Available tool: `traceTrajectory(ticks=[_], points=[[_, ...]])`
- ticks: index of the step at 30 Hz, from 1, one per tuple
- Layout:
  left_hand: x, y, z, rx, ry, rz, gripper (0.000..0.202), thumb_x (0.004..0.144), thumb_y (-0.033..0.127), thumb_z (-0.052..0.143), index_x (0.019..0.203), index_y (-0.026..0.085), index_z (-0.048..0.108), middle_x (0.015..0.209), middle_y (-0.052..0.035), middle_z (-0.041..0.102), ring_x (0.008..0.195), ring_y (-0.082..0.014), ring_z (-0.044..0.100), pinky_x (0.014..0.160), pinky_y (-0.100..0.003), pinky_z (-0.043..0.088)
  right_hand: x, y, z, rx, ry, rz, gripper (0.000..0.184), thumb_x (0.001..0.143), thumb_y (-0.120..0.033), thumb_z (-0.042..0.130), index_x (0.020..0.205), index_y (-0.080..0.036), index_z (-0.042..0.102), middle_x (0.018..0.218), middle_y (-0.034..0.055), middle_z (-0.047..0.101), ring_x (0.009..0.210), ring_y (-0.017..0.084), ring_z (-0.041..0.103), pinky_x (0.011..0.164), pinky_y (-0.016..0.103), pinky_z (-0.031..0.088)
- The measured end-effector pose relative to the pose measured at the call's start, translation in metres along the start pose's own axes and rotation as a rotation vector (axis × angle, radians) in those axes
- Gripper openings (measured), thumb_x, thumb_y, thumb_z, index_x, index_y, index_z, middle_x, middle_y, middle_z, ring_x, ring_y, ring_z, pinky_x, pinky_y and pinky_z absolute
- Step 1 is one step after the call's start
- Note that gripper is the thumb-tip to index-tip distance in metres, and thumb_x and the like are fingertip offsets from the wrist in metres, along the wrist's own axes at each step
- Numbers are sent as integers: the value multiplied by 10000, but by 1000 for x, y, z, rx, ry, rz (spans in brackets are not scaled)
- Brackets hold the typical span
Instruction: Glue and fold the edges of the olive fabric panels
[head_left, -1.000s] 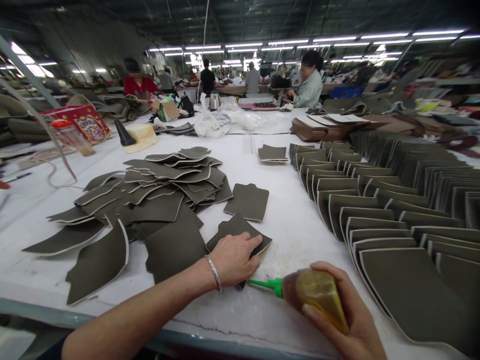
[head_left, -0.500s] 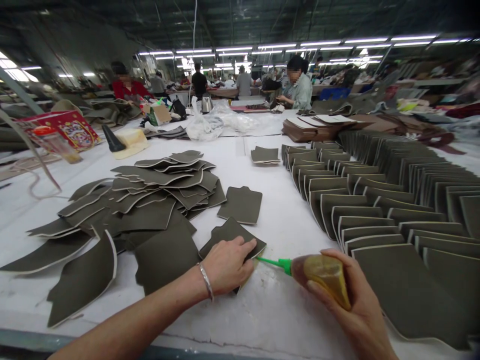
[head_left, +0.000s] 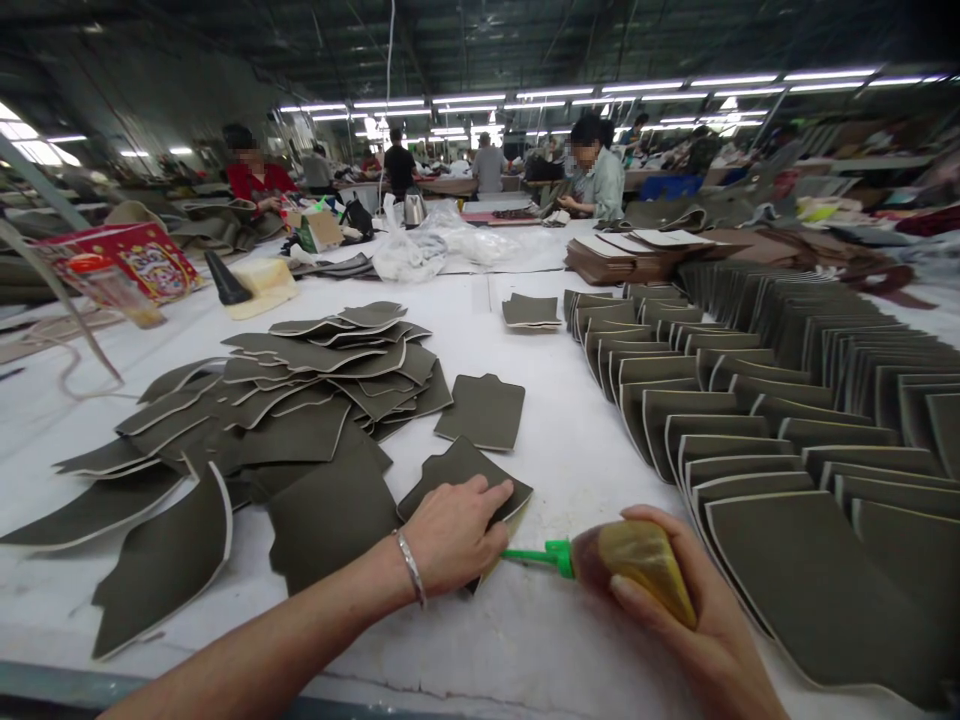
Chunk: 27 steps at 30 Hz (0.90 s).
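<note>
My right hand [head_left: 697, 610] is wrapped round a glue bottle [head_left: 634, 570] of amber liquid. The bottle lies on its side in my grip, its thin green nozzle [head_left: 536, 555] pointing left to the near edge of a dark olive padded panel [head_left: 465, 470]. On that panel rests my left hand [head_left: 454, 535], index finger stretched along the right corner and the other fingers curled at the edge. Where the nozzle tip meets the edge is partly hidden by my left fingers. Just behind lies another notched panel [head_left: 484, 410], flat on the white table [head_left: 555, 640].
To the left is a loose heap of similar panels [head_left: 300, 420]. Overlapping rows of panels [head_left: 817, 560] fill the right side. Farther back are a small panel stack [head_left: 531, 310], brown pieces [head_left: 600, 262], clear plastic bags [head_left: 435, 245] and a black cone [head_left: 225, 280]. Several people work beyond.
The bottle and its nozzle tip have moved left and toward me along the panel's edge. My left hand stays almost in place on the panel.
</note>
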<state>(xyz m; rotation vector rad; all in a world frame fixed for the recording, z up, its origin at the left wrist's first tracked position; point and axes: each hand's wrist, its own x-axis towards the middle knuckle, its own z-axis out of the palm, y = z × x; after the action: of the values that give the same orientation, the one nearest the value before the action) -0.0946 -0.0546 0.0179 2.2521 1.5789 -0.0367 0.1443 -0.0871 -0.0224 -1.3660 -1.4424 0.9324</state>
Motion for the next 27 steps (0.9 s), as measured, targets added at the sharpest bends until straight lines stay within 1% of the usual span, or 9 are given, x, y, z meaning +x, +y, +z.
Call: traceTrajectory(ticks=[5, 9, 12, 14, 16, 19, 23, 25, 27], points=[[0, 0, 0, -4, -2, 0, 509, 886, 273, 393, 1386, 227, 478, 1074, -72, 636, 911, -259, 650, 806, -386, 509, 8, -1, -4, -19, 138, 8, 524, 773, -548, 707, 1169, -261, 520, 1006, 4, 568, 867, 226, 559, 775, 300, 411], [0, 1, 1, -26, 3, 2, 508, 879, 275, 390, 1372, 223, 501, 1047, -74, 642, 907, -271, 651, 800, -398, 512, 1, 0, -3, 5, 58, 29, 514, 771, -551, 710, 1155, -256, 537, 1019, 8, 594, 873, 225, 571, 781, 292, 425], [1, -1, -1, -50, 5, 0, 529, 867, 269, 393, 1382, 213, 499, 1065, -80, 641, 922, -275, 646, 817, -403, 505, -6, 0, -1, 213, -58, 150, 526, 759, -539, 729, 1166, -260, 548, 967, 5, 643, 849, 213, 603, 742, 266, 463], [1, -3, -2, -82, 5, 9, 539, 854, 262, 405, 1380, 207, 505, 1063, -77, 645, 935, -263, 638, 831, -384, 496, -6, 2, -2, 446, -56, 285, 512, 760, -507, 742, 1180, -268, 573, 1016, 21, 676, 914, 223, 627, 774, 269, 501], [2, -5, -5, -124, 1, 22, 546, 830, 248, 427, 1365, 198, 526, 1016, -67, 654, 910, -240, 631, 816, -351, 491, -1, 6, -6, 684, -5, 430, 470, 734, -476, 762, 1134, -259, 647, 1105, 52, 685, 999, 260, 636, 804, 317, 543], [4, -6, -7, -162, 10, 25, 547, 800, 231, 453, 1336, 194, 556, 923, -49, 654, 826, -215, 617, 758, -322, 484, 9, 13, -14, 933, 104, 612, 368, 668, -416, 790, 990, -244, 743, 1154, 74, 682, 993, 299, 657, 737, 358, 590], [1, -4, -6, -204, 30, 17, 525, 807, 243, 485, 1323, 191, 566, 857, -32, 640, 793, -200, 603, 732, -301, 473, 16, 9, -19, 1139, 286, 768, 262, 728, -345, 714, 965, -243, 761, 1151, 66, 685, 867, 250, 692, 674, 323, 605], [-3, -8, -6, -253, 93, -16, 464, 842, 282, 490, 1290, 203, 586, 892, -31, 639, 820, -189, 604, 743, -285, 472, 18, 3, -21, 1194, 359, 829, 253, 768, -342, 662, 977, -235, 756, 1163, 65, 681, 816, 234, 696, 625, 308, 608], [-7, -16, -8, -248, 244, -142, 426, 884, 321, 471, 1279, 200, 577, 1027, -57, 630, 904, -192, 603, 794, -292, 470, 18, -4, -23, 1223, 400, 873, 273, 781, -365, 638, 988, -228, 751, 1192, 61, 668, 780, 231, 697, 572, 299, 607]])
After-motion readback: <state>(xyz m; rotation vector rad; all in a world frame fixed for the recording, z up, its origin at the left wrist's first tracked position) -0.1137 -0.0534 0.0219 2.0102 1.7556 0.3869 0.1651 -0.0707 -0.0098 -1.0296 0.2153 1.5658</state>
